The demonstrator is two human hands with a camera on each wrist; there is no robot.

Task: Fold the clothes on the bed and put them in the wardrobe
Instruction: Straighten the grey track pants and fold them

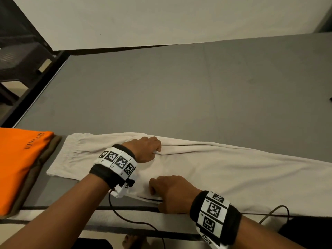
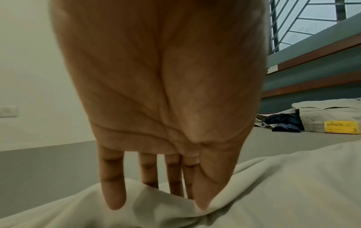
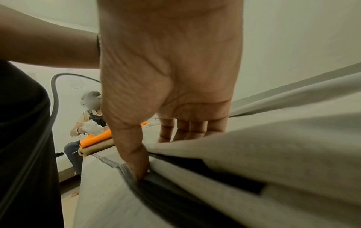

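Note:
Cream trousers (image 1: 233, 169) lie stretched lengthwise along the near side of the grey bed (image 1: 161, 90), waistband to the left. My left hand (image 1: 149, 148) pinches a fold at their far edge; in the left wrist view the thumb and fingers of that hand (image 2: 193, 197) close on raised trouser cloth (image 2: 273, 192). At the near edge my right hand (image 1: 168, 191) grips the trousers. Seen from the right wrist, the right hand (image 3: 140, 154) has its thumb tucked under the trouser cloth (image 3: 273, 154) and its fingers over the top.
An orange folded garment (image 1: 19, 162) lies on an olive one (image 1: 45, 159) at the bed's left end. Dark furniture (image 1: 18, 60) stands beyond the left edge. A cable (image 1: 134, 221) hangs below my wrists. A beige bag with dark clothes (image 2: 328, 117) sits far off. A seated person (image 3: 87, 123) is to the left.

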